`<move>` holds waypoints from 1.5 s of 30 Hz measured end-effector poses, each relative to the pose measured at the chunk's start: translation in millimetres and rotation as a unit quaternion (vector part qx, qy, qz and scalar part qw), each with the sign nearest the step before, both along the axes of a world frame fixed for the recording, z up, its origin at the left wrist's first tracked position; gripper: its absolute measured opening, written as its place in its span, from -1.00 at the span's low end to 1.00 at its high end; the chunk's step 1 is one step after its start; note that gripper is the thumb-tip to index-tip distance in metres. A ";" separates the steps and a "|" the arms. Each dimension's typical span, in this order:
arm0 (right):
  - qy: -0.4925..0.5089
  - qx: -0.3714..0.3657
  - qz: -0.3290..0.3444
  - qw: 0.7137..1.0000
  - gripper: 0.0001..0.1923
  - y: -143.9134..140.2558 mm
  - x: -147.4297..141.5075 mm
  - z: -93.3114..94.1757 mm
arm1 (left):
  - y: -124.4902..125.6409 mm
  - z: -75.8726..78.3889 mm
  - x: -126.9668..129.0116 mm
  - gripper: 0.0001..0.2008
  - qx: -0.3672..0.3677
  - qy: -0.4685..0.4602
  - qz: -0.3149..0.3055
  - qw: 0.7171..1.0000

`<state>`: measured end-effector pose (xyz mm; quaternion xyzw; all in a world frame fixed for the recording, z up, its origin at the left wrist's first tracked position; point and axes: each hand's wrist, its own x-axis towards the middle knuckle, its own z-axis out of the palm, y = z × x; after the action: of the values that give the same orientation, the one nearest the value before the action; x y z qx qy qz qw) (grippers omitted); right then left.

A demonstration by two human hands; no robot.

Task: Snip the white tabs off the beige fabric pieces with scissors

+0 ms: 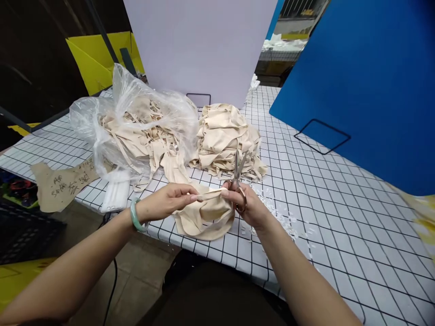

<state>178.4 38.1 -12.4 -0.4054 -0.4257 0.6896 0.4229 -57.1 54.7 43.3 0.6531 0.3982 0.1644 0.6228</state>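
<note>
A piece of beige fabric [207, 217] is stretched between my two hands above the table's near edge. My left hand [173, 199], with a green bangle at the wrist, pinches the fabric's edge between thumb and fingers. In my right hand [249, 206] are scissors [238, 172], blades pointing away and slightly apart; its thumb also presses on the fabric edge. Just beyond lies a stack of beige fabric pieces [224, 131]. Left of it, more beige strips [146, 136] spill from a clear plastic bag [102, 117].
The table has a white cloth with a black grid [340, 203]. Small white scraps [285, 222] are scattered right of my right hand. A white stack in plastic [116, 190] and a marked brown paper piece [64, 183] lie left. Lilac [200, 45] and blue [367, 90] panels stand behind.
</note>
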 end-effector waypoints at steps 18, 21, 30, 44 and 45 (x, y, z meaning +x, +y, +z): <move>0.046 -0.032 -0.007 0.998 -0.47 -13.8 -44.8 -27.8 | -31.0 -12.8 43.1 -0.70 0.131 -0.217 0.107 0.961; 0.022 -0.018 -0.024 0.999 -0.51 -16.2 -28.0 -31.5 | -33.8 -20.8 46.8 -0.70 0.020 -0.255 0.149 0.955; -0.374 0.184 -0.051 0.908 -0.67 -59.3 21.2 -9.1 | -46.0 -45.0 64.2 -0.66 0.163 -0.139 0.161 0.963; -0.481 0.206 -0.025 0.852 -0.51 -96.0 49.8 -9.3 | -61.0 -64.0 97.4 -0.69 0.227 -0.138 0.041 0.963; -0.480 0.207 -0.028 0.852 -0.50 -96.2 49.7 -9.6 | -61.0 -63.7 98.1 -0.70 0.230 -0.136 0.039 0.963</move>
<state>228.1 -58.2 -22.0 -0.6009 -0.6971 0.2934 0.2586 41.1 -6.4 -20.4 0.7339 0.2863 0.3632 0.4974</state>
